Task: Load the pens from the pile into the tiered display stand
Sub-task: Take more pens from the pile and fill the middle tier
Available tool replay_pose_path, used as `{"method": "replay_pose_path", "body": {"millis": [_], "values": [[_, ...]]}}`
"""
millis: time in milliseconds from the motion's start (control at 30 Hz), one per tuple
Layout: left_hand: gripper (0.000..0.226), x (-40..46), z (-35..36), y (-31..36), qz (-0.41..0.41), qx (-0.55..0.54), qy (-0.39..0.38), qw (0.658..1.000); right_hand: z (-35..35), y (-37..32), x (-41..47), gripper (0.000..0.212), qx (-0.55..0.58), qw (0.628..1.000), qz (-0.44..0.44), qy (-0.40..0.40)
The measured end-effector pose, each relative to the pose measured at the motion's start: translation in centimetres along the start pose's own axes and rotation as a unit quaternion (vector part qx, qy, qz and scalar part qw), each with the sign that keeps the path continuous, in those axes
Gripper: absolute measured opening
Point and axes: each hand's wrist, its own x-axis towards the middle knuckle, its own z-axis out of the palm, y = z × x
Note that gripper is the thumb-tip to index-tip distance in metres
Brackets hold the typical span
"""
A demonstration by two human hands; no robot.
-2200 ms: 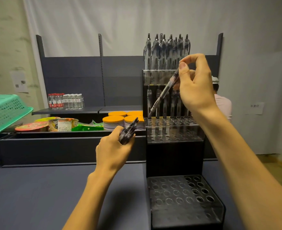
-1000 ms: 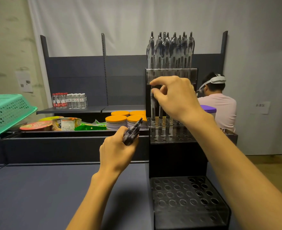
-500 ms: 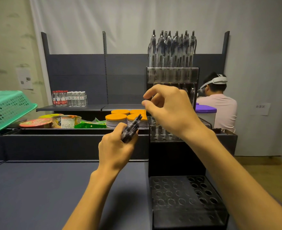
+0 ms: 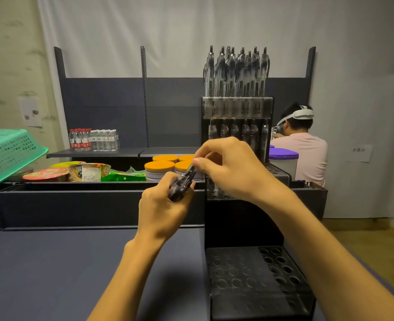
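Observation:
A black tiered display stand (image 4: 242,218) rises at centre right. Its top tier is packed with several clear pens (image 4: 236,72), and a row of pens stands at the back of the middle tier (image 4: 235,130). The bottom tier (image 4: 256,281) shows only bare holes. My left hand (image 4: 163,209) grips a bundle of pens (image 4: 182,183), their ends pointing up and to the right. My right hand (image 4: 228,167) has reached across to that bundle, thumb and fingertips pinching the end of the topmost pen.
A dark grey table (image 4: 52,274) lies under my arms. Behind it are a green basket (image 4: 8,154), food packs (image 4: 75,172), orange-lidded jars (image 4: 160,169) and water bottles (image 4: 94,140) on dark shelving. A person in a pink shirt (image 4: 305,149) sits beyond the stand.
My right hand set a pen into the middle tier, let go of it, then came down and left to the bundle in my left hand. My left hand stayed put.

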Motion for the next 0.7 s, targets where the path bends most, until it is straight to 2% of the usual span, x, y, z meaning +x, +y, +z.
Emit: {"method": "replay_pose_path", "body": {"millis": [133, 200, 367, 600, 700], "values": [[0.023, -0.1, 0.0, -0.1, -0.008, 0.013, 0.005, 1.0, -0.6, 0.2, 0.3, 0.015, 0.036, 0.995, 0.027, 0.086], [0.021, -0.1, 0.0, -0.1, -0.009, 0.018, 0.004, 1.0, -1.1, 0.4, 0.5, 0.016, 0.089, 0.987, 0.048, 0.128], [0.018, -0.2, 0.1, -0.1, -0.012, 0.023, -0.006, 1.0, -2.2, 1.6, 0.9, 0.017, 0.239, 0.936, 0.102, 0.238], [0.022, -0.3, 0.3, 0.1, -0.002, 0.025, -0.002, 1.0, -3.9, 2.7, 1.7, 0.018, 0.192, 0.912, 0.068, 0.355], [0.022, -0.3, 0.2, 0.2, 0.0, 0.025, -0.002, 1.0, -4.9, 2.4, 2.0, 0.01, 0.146, 0.911, 0.049, 0.383]]}}
